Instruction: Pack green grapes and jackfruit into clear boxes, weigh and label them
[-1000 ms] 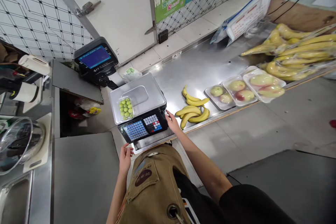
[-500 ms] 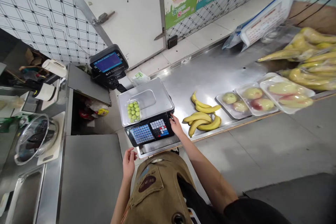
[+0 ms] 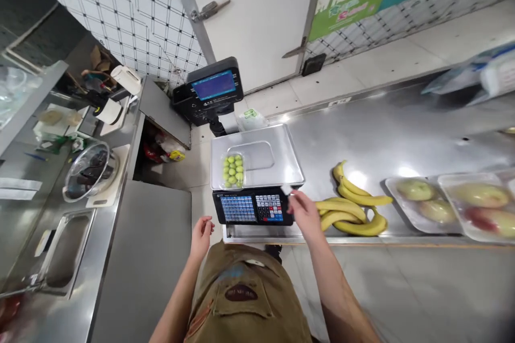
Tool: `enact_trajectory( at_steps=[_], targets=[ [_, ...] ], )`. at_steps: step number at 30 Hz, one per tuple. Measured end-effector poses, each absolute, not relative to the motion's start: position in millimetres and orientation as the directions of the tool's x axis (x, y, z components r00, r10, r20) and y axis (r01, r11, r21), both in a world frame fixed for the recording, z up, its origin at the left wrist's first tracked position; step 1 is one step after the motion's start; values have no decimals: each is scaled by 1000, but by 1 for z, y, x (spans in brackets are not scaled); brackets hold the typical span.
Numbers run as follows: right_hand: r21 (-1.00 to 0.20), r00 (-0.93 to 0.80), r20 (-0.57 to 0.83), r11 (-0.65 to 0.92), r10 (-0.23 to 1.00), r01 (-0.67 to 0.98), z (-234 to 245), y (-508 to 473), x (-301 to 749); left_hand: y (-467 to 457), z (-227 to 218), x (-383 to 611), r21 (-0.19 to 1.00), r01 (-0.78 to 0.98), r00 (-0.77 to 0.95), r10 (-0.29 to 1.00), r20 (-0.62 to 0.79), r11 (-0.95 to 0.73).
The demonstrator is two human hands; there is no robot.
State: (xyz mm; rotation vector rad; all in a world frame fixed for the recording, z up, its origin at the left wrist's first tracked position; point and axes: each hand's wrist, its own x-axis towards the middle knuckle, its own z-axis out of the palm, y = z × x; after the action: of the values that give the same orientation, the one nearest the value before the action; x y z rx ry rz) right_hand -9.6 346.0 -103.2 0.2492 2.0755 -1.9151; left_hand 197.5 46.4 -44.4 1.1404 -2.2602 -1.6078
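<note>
My right hand [image 3: 304,211] pinches a small white label [image 3: 286,189] beside the right end of the scale's keypad [image 3: 269,208]. On the left of the scale's metal pan [image 3: 277,163] sits a clear box of green grapes [image 3: 233,170]. My left hand [image 3: 202,236] hovers left of the scale's front edge, its fingers loosely curled and apart with nothing in them. Just right of my right hand lie bananas [image 3: 364,228] on the steel counter.
The scale's display [image 3: 215,88] stands behind the pan, near a plastic bag [image 3: 251,118]. Wrapped trays of fruit [image 3: 426,203] line the counter's right side. To the left are a grey cabinet [image 3: 161,246], a clear bowl [image 3: 90,171] and a steel basin [image 3: 68,252].
My right hand has come away from the scale's right side with a small white label in its fingers. My left hand stays near the scale. The view has swung left.
</note>
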Motion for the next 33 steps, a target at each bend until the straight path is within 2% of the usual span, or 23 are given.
enact_trajectory(
  at_steps=[2, 3, 5, 7, 12, 16, 18, 21, 24, 26, 28, 31, 33],
  targets=[
    [-869, -783, -409, -62, -469, 491, -61, 305, -23, 21, -37, 160, 859, -459, -746, -623, -235, 226],
    [-820, -679, -427, -62, -597, 570, -43, 282, -31, 9, -35, 136, 859, -433, -772, -603, -199, 272],
    [-767, -535, -473, 28, -700, 641, -16, 237, -52, -10, -34, 82, 861, -388, -813, -562, -151, 330],
    [-755, -493, -544, 140, -679, 641, -3, 202, -71, -19, -38, 29, 859, -369, -849, -505, -156, 354],
    [-715, -531, -690, 350, -492, 605, 0, 173, -83, -8, -58, -46, 848, -243, -962, -228, -148, 472],
    [-652, -599, -749, 473, -283, 592, 7, 172, -66, -4, -68, -49, 832, -183, -983, -120, -141, 524],
    [-626, -670, -729, 531, -140, 571, 11, 176, -57, -5, -71, -46, 817, -161, -987, -87, -135, 554],
    [-601, -793, -602, 600, 95, 528, 13, 186, -46, -5, -70, -48, 794, -178, -984, -85, -157, 582],
    [-598, -843, -495, 621, 210, 506, 5, 191, -31, -3, -64, -58, 776, -215, -973, -62, -222, 593],
    [-625, -837, -495, 574, 233, 529, -7, 184, -14, -1, -58, -64, 759, -198, -968, 0, -252, 620],
    [-672, -814, -503, 460, 291, 580, -20, 172, 11, 4, -52, -65, 747, -149, -964, 72, -255, 648],
    [-755, -733, -488, 193, 474, 627, -29, 161, 60, 26, -47, -49, 711, -99, -940, 168, -296, 696],
    [-799, -637, -483, -6, 601, 601, -26, 170, 105, 55, -47, -27, 671, -33, -916, 246, -317, 741]
  ],
)
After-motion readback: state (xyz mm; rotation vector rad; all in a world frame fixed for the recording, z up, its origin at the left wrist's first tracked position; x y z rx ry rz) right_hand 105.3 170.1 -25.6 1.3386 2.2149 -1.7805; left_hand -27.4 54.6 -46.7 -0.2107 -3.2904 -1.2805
